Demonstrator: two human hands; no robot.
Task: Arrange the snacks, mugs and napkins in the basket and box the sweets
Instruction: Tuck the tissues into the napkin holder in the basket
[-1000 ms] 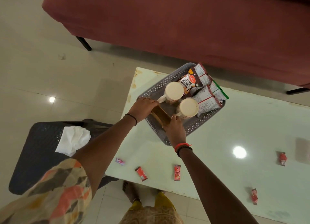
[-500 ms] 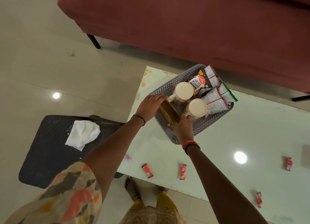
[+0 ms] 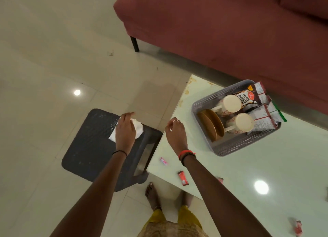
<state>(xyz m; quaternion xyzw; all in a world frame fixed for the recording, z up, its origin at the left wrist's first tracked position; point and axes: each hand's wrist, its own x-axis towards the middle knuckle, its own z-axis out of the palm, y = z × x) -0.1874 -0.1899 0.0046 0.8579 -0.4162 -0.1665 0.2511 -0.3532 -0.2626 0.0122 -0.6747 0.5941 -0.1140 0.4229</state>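
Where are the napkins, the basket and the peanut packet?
Napkins [image 3: 139, 128]: head view, its exposed white edge.
Basket [image 3: 237, 147]: head view, its near wall.
Peanut packet [image 3: 244, 98]: head view, its printed label.

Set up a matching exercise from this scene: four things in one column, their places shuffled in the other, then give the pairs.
Things
1. napkins
2. mugs
3. red sweet
4. peanuts packet

Places
A. on the table, near its front edge
B. at the far corner of the basket
C. on the dark stool, under the left hand
D. in the basket, between the brown plates and the snack packets

Pairs: 1-C; 2-D; 3-A; 4-B
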